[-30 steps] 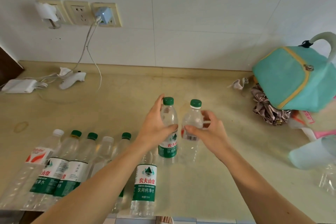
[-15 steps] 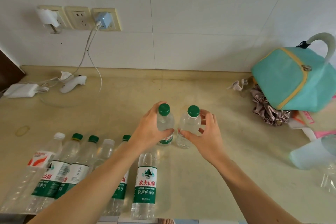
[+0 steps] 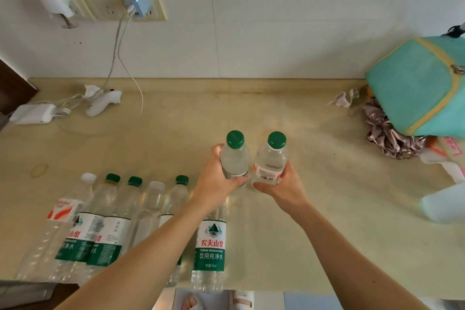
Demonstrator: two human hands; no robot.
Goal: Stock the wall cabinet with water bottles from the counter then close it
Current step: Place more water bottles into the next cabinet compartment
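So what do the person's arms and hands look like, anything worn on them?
Both arms are bare up to the frame edge: no sleeves show. The left hand and right hand carry no gloves, and no rings, watch or bracelet are visible.

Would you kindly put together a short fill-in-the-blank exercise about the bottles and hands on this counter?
1. The left hand and the right hand each grip one small bottle with a ____ cap.
2. The bottle in the right hand shows a ____ printed on its label.
3. In the row of bottles at the counter's near edge, the leftmost bottle has a ____ cap.
4. The blue charger is plugged into the ____ of the three wall sockets.

Missing words: green; barcode; white; rightmost
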